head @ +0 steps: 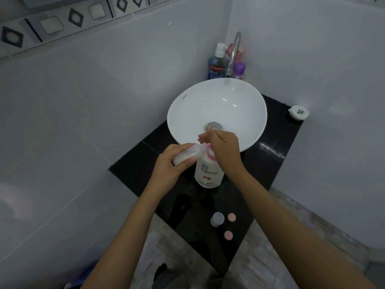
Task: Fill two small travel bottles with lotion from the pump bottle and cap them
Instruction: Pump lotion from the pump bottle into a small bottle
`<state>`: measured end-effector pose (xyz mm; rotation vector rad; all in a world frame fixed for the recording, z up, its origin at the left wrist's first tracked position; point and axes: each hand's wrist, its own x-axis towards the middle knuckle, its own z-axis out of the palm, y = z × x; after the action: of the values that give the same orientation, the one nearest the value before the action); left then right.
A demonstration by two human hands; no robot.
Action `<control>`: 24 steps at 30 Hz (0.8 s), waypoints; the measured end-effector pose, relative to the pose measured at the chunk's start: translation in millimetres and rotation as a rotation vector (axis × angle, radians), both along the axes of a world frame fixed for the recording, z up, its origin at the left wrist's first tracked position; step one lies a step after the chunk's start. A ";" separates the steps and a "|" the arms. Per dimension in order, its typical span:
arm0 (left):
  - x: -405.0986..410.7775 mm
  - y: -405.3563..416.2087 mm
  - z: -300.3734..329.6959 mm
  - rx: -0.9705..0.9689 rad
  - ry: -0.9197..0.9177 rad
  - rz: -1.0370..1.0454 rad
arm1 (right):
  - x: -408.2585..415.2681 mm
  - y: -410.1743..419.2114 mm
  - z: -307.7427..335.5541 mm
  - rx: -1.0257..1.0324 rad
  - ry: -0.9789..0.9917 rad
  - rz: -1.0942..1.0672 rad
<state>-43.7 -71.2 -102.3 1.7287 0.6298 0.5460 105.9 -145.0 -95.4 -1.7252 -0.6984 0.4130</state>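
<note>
A white pump bottle (209,174) with a pink collar stands on the black counter (268,163) just in front of the basin. My right hand (226,149) lies on top of its pump head and hides it. My left hand (170,165) holds a small clear travel bottle (184,156) tilted on its side, its mouth against the pump's spout; white lotion shows inside it. Nearer to me a second small travel bottle (217,219) stands upright without a cap. Two pink caps (231,217) (228,235) lie beside it on the counter.
The white basin (216,101) fills the counter's back, with a curved tap (234,53) over it. A mouthwash bottle (217,63), a purple-capped bottle (239,70) and a red pack stand in the corner. A white round lid (299,112) sits at the right edge. Tiled walls close in left and right.
</note>
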 end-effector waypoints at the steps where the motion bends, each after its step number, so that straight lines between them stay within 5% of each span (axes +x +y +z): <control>1: 0.1 0.4 1.3 0.001 -0.002 0.000 | -0.6 0.8 1.5 0.022 0.024 -0.008; 24: 0.8 2.3 -1.3 -0.006 0.021 -0.027 | -1.3 -4.1 -3.7 -0.013 0.017 0.026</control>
<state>-42.9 -68.8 -103.5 1.7374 0.6215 0.5068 104.5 -149.0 -99.0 -1.7245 -0.7080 0.4512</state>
